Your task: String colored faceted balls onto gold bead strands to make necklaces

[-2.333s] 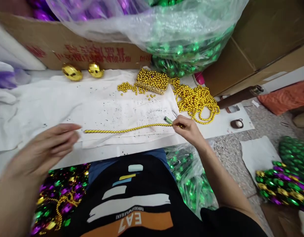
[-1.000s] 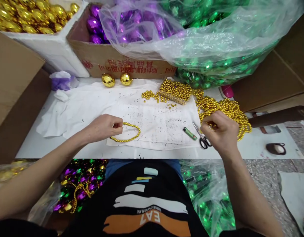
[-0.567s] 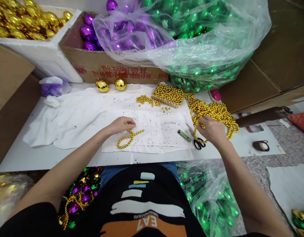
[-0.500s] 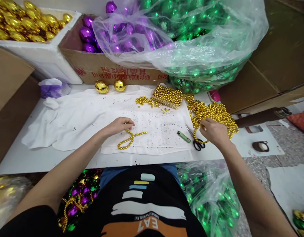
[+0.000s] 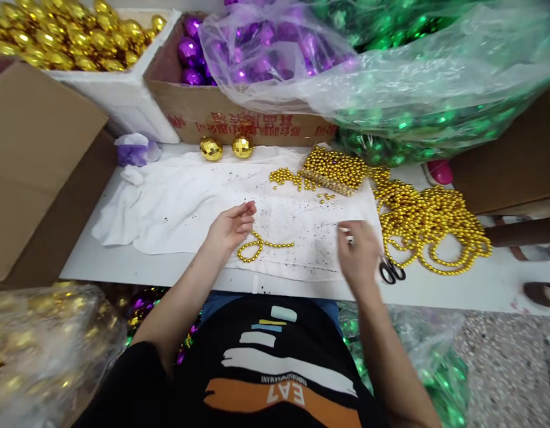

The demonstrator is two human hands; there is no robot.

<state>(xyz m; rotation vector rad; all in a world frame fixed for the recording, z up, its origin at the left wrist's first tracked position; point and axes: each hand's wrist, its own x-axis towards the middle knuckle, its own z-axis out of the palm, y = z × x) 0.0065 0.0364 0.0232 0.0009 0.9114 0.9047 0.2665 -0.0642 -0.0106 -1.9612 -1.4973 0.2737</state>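
Bead string (image 5: pixel 268 244) on cloth (image 5: pixel 185 208), approx 4 o'clk of my L hand (image 5: pixel 232 227), the nearer one, fingers parted; tail twd 3 o'clk. R hand (image 5: pixel 358 252) curled, blurry, can't tell if gripping.

A long white table (image 5: pixel 439 292) runs across the room, its back side lined by a brown cardboard box with red printing (image 5: pixel 257 128) and a white box (image 5: pixel 132 113). Gray speckled floor (image 5: pixel 502 351) shows at lower right, under soft, diffuse light.
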